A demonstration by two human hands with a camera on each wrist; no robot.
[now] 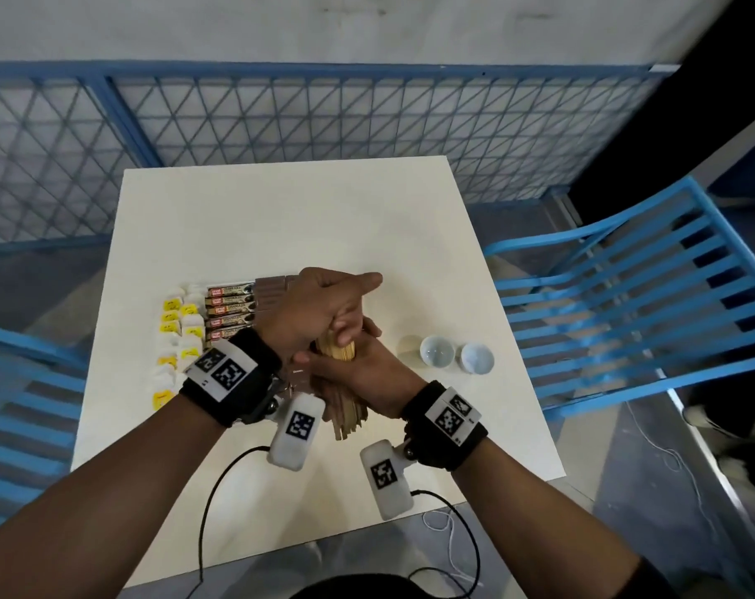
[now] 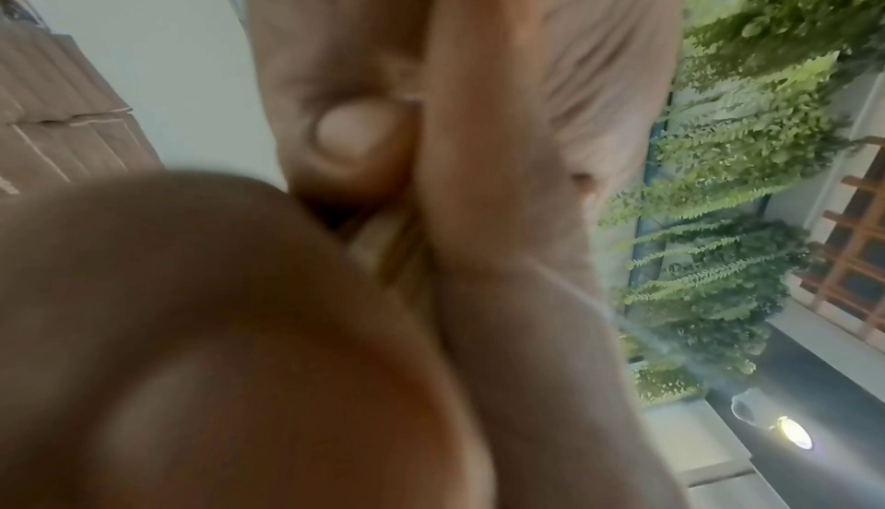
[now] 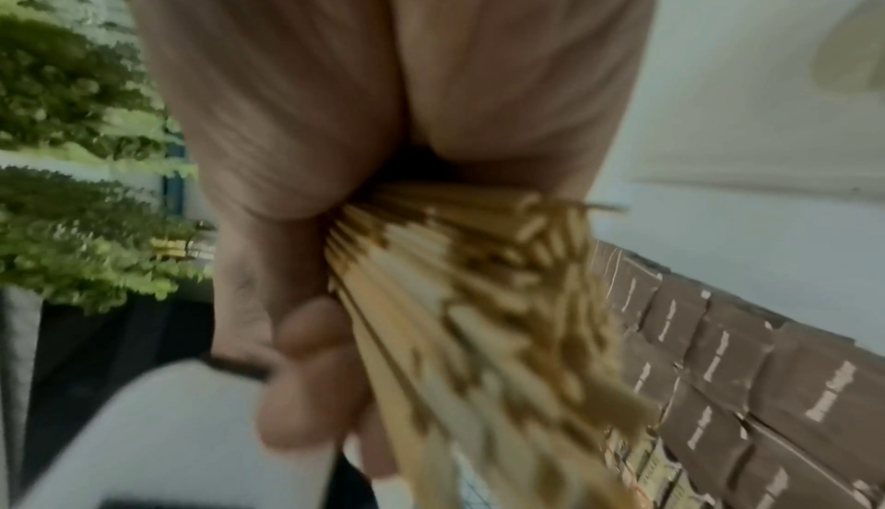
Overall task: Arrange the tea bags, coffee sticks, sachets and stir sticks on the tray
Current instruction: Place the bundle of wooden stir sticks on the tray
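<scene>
A thick bundle of wooden stir sticks stands tilted over the middle of the white table, and both hands hold it. My left hand wraps round its upper part from above. My right hand grips it from the right, lower down. The sticks' lower ends fan out below my wrists. In the right wrist view the bundle fills the centre, with brown sachets in rows behind it. To the left lie tea bags with yellow tags, coffee sticks and brown sachets.
Two small white bowls stand right of my hands. Blue slatted chairs flank the table, and a blue mesh fence runs behind it. Cables hang off the near edge. The left wrist view shows mostly blurred palm.
</scene>
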